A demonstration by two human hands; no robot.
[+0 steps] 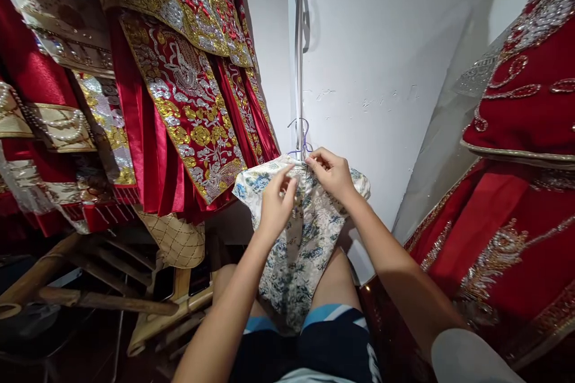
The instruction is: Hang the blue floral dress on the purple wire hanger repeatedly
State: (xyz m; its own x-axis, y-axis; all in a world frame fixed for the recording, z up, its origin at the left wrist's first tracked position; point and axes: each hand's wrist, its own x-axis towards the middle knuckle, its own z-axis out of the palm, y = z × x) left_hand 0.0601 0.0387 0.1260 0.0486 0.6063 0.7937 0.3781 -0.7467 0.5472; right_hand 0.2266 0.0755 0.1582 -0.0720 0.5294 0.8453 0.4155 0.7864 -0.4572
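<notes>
A cream dress with a blue floral print [309,239] hangs in front of me on a purple wire hanger [306,131], its lower part between my knees. My right hand [333,172] pinches the dress at the neckline, just below the hanger. Beside it, my left hand [277,198] hovers over the upper front of the dress with fingers curled and thumb and index finger slightly apart. Nothing shows between those left fingers. Whatever small part the right fingertips grip is too small to make out apart from the collar edge.
Red garments embroidered in gold and silver [197,125] hang on the left. On the right hangs a beaded red garment [507,215]. A metal rail [296,60] runs along the white wall [381,42]. Bamboo chair frames [103,299] stand at lower left.
</notes>
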